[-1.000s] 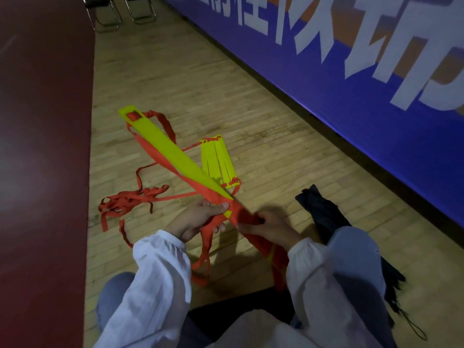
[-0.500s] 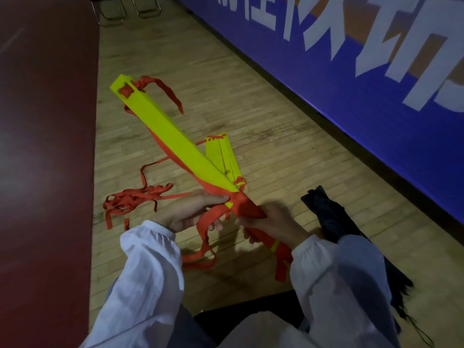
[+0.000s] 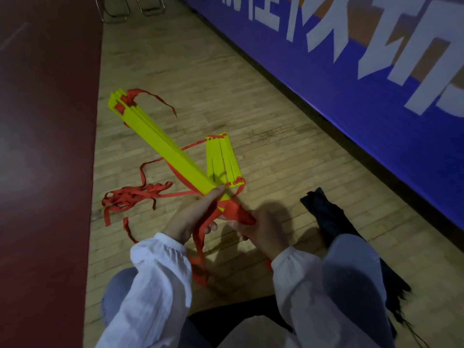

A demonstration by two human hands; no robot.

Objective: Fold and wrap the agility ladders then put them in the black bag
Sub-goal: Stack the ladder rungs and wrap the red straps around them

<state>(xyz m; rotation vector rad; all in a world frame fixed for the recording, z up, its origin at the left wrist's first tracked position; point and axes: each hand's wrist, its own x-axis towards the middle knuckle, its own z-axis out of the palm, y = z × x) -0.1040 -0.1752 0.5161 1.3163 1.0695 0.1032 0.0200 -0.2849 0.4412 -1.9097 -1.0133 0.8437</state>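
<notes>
The left hand (image 3: pixel 198 217) gripped the near end of the held stack (image 3: pixel 160 144) of yellow rungs, with the thumb laid on top and the fingers curled beneath. The held stack was raised off the floor (image 3: pixel 263 136) and slanted away to the upper left. Its far end was fanned slightly, with red strap bunched there.

The right hand (image 3: pixel 263 232) pinched the strap (image 3: pixel 236 213) where it was wound round the near end of the held stack, just beside the left hand. Loops of strap hung down between the two hands toward the lap.

The floor stack (image 3: pixel 222 162), also of yellow rungs, lay flat on the floor just beyond the hands. Its near left corner was hidden behind the held stack. A tangle (image 3: pixel 133 197) of loose red strap lay on the floor to the left of the hands.

The bag (image 3: pixel 324 217), black and crumpled, lay on the floor to the right of the right hand, partly hidden behind the right knee (image 3: pixel 351 272).

Both arms wore white sleeves (image 3: pixel 160 272). A blue banner (image 3: pixel 376 84) with white lettering ran along the right side. A dark red surface (image 3: pixel 45 146) bordered the floor on the left. Chair legs (image 3: pixel 118 11) stood at the top edge.
</notes>
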